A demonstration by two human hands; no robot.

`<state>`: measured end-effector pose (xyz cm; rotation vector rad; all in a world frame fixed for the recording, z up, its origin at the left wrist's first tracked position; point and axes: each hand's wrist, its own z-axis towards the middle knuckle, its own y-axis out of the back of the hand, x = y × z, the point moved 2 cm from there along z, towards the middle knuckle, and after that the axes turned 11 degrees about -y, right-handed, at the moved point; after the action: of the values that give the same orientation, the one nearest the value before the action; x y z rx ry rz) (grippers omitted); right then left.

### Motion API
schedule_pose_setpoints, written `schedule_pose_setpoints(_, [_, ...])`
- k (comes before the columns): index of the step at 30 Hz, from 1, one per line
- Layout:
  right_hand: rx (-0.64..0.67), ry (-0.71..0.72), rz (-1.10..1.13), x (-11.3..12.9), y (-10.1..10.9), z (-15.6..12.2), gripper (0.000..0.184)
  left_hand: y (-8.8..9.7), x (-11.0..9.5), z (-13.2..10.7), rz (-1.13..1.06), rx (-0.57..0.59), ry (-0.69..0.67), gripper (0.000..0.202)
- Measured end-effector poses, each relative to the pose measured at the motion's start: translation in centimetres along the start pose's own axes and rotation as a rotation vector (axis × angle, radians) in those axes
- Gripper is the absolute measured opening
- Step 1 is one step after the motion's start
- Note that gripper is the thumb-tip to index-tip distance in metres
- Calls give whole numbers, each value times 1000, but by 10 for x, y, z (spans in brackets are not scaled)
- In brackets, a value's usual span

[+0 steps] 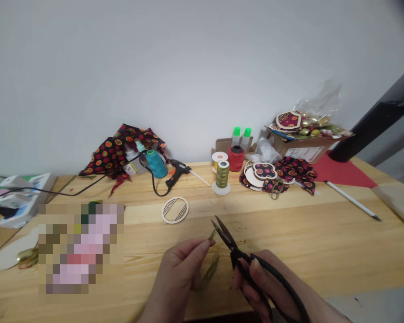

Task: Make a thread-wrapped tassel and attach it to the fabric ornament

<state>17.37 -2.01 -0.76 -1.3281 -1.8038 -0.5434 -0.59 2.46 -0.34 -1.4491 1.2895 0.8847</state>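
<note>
My left hand (185, 264) pinches a small bundle of olive-green thread (212, 234) between thumb and fingers. More of the same thread hangs below the hand as a loose tassel (211, 271). Black-handled scissors (234, 246) are gripped in my right hand (262, 278). Their blades are slightly parted, with the tips beside the upper end of the thread; I cannot tell whether they touch it. An oval wooden lattice frame (175, 210) lies flat on the table beyond my left hand. A spool of olive-green thread (222, 176) stands upright farther back.
A black glue gun (179, 174), a teal thread cone (156, 163) and dark patterned fabric (106, 154) lie at the back left. A red spool (236, 159), fabric-covered pieces (265, 171) and a filled cardboard box (306, 146) stand back right. A white pen (352, 199) lies right.
</note>
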Motion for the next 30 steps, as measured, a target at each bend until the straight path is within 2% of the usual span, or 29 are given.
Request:
schedule_pose_setpoints(11, [-31, 0, -4, -7, 1, 2, 59, 0, 1, -2, 10, -5, 10, 32])
schedule_pose_setpoints(24, [-72, -76, -10, 5, -3, 2, 68, 1, 2, -2, 11, -8, 1, 33])
schedule_pose_setpoints(30, [-64, -62, -8, 3, -1, 6, 68, 7, 2, 3, -54, -82, -19, 31])
